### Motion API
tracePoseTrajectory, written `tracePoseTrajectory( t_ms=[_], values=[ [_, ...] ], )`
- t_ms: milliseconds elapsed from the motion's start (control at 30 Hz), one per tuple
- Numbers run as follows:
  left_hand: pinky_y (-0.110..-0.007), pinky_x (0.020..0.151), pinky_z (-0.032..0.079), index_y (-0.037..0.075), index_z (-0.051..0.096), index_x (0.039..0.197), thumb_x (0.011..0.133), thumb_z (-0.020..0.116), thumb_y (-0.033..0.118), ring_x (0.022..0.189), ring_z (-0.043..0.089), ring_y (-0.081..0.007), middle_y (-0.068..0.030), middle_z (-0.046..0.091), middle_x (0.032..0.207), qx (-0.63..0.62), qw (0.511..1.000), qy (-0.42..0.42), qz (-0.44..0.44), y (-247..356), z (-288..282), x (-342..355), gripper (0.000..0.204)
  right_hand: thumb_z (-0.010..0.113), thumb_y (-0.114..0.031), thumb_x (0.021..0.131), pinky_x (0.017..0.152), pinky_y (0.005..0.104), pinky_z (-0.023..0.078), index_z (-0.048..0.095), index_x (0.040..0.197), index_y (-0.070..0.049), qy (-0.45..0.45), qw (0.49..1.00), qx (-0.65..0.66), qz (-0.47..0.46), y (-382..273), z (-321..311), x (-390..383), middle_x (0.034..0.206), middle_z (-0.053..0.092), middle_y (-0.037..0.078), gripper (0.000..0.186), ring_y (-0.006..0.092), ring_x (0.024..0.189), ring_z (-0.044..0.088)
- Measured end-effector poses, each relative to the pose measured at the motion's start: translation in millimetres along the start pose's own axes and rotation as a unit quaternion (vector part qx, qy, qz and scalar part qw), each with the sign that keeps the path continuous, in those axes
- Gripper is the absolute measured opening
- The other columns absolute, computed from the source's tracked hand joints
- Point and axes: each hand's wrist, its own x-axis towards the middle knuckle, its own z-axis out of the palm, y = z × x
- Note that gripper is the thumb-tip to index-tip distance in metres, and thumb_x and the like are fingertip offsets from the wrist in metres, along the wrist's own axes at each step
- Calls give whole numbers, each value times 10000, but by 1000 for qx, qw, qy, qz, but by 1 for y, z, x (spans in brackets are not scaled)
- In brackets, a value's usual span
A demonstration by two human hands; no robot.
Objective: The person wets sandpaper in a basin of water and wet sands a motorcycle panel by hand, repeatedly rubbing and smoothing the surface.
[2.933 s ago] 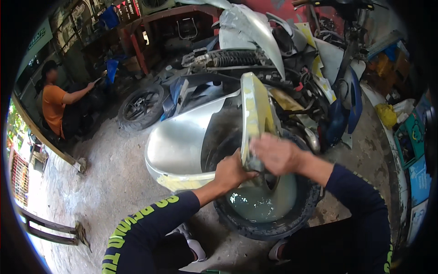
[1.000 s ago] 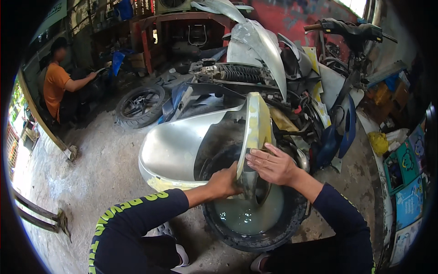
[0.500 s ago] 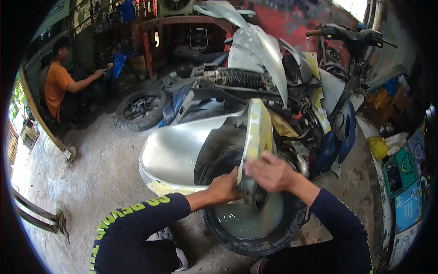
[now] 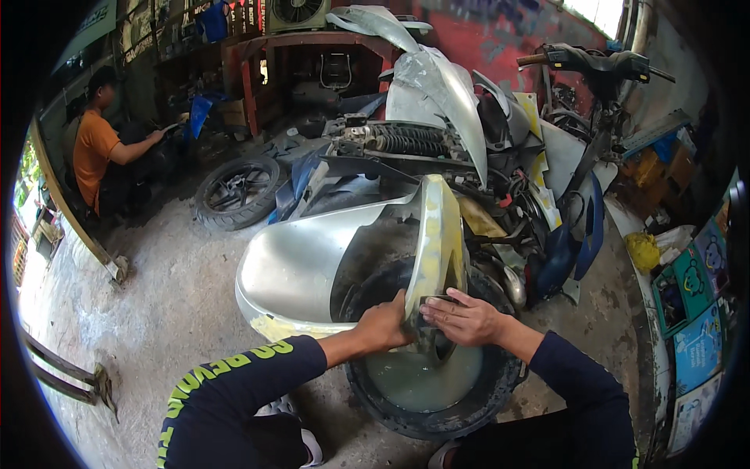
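A silver body panel (image 4: 289,266) with patchy yellow areas is held tilted over a black tub (image 4: 367,399) of cloudy water. My left hand (image 4: 383,327) grips the lower part of its upright arm (image 4: 430,227), fingertips partly hidden behind it. My right hand (image 4: 461,319) lies on that arm's right face, fingers together over a small dark pad (image 4: 432,299), pressing it against the surface. Both hands are just above the water, beside each other.
A person in orange (image 4: 101,156) sits at back left. A loose wheel (image 4: 238,195), a shock absorber (image 4: 406,141), scooter parts and handlebars (image 4: 586,62) crowd beyond the tub. A wooden post (image 4: 86,227) stands left; boxes and a yellow bag (image 4: 641,250) lie right.
My right hand has moved a little down the panel's arm since half a second ago. The view has shifted since the earliest frame, with both hands and panel lower in the picture.
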Motion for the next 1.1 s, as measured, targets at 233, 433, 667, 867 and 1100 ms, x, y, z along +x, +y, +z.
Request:
tracePoseTrajectory(
  t_ms=[233,433,667,867,1100],
  values=[
    [-539,871,536,-33,349,1346,737,832,329,1014,669,-477,-316,679,1051,18,1000,-10,-5,2,-6,-4,858,645,-112,850,1143,507,370,747,1122,-43,7,1000,-10,27,11,-4,17,1319,688,104,298,219,1294,618],
    [-511,845,556,-121,247,1451,743,837,314,997,675,-470,-307,685,1027,71,997,16,21,-7,-2,-7,1019,635,-95,851,1116,495,404,748,1073,-11,53,996,-29,62,34,-19,50,1208,732,97,263,220,1198,664],
    [-517,859,551,-94,232,1452,741,851,309,1019,670,-475,-320,675,1045,41,999,-15,5,-6,-3,2,1026,630,-113,861,1165,477,375,745,1114,-13,-22,997,66,-25,8,-1,10,1284,702,82,295,197,1283,618],
    [-526,869,546,-76,248,1448,735,849,303,1016,669,-492,-336,672,1062,19,999,-30,-2,-3,-3,-1,1008,664,-105,808,1090,493,439,756,1065,-16,22,999,5,27,-1,0,18,1226,726,111,287,243,1246,647],
    [-521,865,547,-75,303,1366,736,842,319,1008,675,-481,-319,684,1011,58,998,2,32,-8,-3,-3,918,626,-112,847,1110,509,418,728,1125,2,24,997,-32,62,36,-20,42,1291,690,124,317,253,1268,631]
  ],
)
